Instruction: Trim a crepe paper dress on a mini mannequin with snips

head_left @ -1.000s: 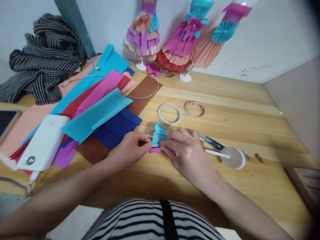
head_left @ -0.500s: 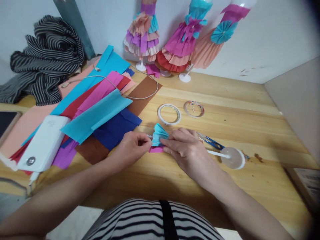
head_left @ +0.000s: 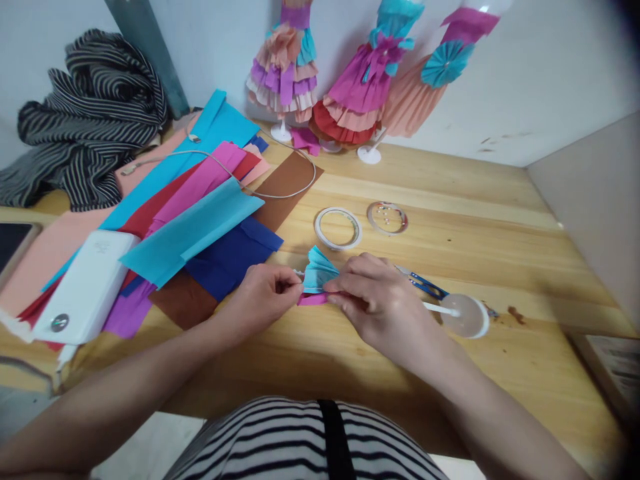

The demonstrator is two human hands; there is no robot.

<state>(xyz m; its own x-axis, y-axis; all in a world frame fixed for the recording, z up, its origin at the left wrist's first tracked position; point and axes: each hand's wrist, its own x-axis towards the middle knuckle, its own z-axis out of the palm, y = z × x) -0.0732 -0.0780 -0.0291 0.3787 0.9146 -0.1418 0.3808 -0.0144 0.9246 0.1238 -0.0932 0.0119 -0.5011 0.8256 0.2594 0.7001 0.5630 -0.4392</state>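
Note:
A light-blue pleated piece of crepe paper (head_left: 318, 270) sits between my two hands, fanned out at its top edge. Beneath it shows a magenta crepe strip (head_left: 313, 300). My left hand (head_left: 273, 293) is closed in a pinch at the left edge of the blue paper. On the other side, my right hand (head_left: 373, 293) pinches the paper's right lower corner between thumb and fingers. From behind the right hand a white stem with a round clear base (head_left: 465, 317) sticks out to the right; its other end is hidden. Blue-handled scissors (head_left: 425, 285) lie just beyond that hand.
Two tape rolls, a white one (head_left: 338, 228) and one ringing small beads (head_left: 388, 218), lie ahead. Left are stacked crepe sheets (head_left: 193, 233), a power bank (head_left: 87, 283), a cable (head_left: 287, 197) and striped cloth (head_left: 95, 120). Paper-dressed goblets (head_left: 357, 100) stand along the wall.
My right hand has shifted slightly, its fingers moving down and right along the blue paper's edge. The left hand holds nearly the same place.

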